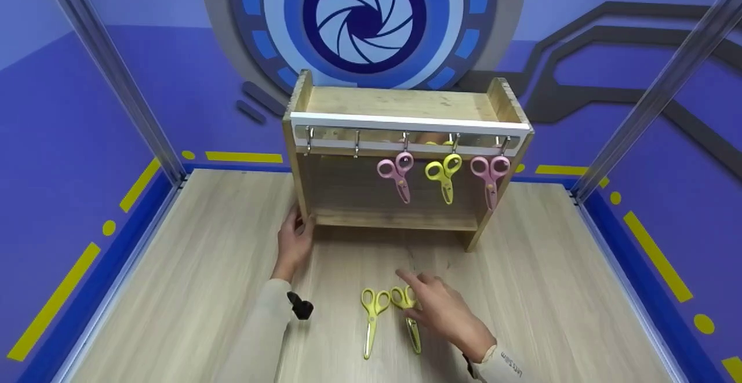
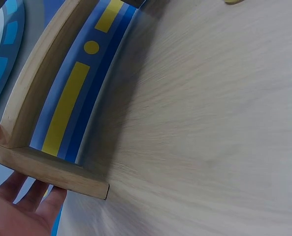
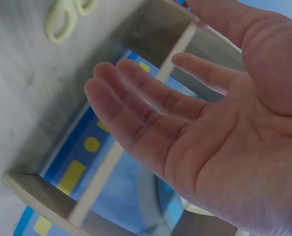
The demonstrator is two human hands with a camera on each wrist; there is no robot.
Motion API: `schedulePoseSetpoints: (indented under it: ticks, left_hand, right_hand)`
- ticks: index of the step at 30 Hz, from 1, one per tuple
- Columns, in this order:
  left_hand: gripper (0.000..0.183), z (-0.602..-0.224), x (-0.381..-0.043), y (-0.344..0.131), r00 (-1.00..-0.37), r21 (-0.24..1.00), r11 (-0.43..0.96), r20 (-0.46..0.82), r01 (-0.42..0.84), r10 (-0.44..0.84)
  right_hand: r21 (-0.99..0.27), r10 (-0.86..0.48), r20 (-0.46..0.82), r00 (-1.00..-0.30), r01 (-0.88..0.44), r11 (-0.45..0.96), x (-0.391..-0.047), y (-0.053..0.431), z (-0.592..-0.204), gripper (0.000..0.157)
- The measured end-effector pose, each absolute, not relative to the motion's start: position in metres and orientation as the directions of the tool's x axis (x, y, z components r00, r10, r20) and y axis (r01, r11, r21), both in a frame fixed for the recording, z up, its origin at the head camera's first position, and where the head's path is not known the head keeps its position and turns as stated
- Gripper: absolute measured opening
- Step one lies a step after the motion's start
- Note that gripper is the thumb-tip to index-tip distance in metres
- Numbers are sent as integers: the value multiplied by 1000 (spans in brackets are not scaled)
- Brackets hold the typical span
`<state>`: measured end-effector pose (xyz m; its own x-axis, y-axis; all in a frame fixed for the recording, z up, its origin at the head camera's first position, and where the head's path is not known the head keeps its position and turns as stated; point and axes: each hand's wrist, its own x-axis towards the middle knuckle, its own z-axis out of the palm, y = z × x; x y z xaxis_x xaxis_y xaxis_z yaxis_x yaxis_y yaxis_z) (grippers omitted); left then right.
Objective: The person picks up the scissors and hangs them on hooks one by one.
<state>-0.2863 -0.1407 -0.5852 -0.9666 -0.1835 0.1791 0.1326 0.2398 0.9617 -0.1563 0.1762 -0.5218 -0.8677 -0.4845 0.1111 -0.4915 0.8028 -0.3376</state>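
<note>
My left hand (image 1: 294, 244) grips the lower left side of a small wooden shelf (image 1: 397, 221), and in the left wrist view its fingers (image 2: 49, 204) go round behind the side panel. Over the table hovers my right hand (image 1: 443, 307), fingers extended and palm bare in the right wrist view. Beneath it lies a pair of yellow scissors (image 1: 413, 334), partly hidden by the hand; I cannot tell whether they touch. A second yellow pair (image 1: 371, 319) lies just to the left. From the shelf's hooks hang pink scissors (image 1: 401, 180), yellow scissors (image 1: 446, 183) and another pink pair (image 1: 491, 183).
Two hooks at the left of the rail, one a metal hook (image 1: 356, 145), carry nothing. The light wood table (image 1: 203, 290) is bounded by blue printed walls (image 1: 75, 139) with metal posts (image 1: 643, 99) at the corners. A black strap piece (image 1: 300, 306) shows at the left wrist.
</note>
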Motion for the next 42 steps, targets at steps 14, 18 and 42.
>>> schedulePoseSetpoints:
  ticks: [14,18,42]
  left_hand:
    - [57,-585,-287,-141,-967,961,244,178,130,-184]
    - [58,-585,-287,-140,-969,963,243,168,121,-184]
    - [57,-587,-288,-141,-970,962,249,163,115,-179]
  right_hand:
    - [-338,-418,-57,-907,-376,863,-145,172,-559,62]
    - [-336,-403,-84,-912,-354,872,-143,171,-563,62]
    - [-334,-398,-34,-917,-365,869,-137,177,-580,59]
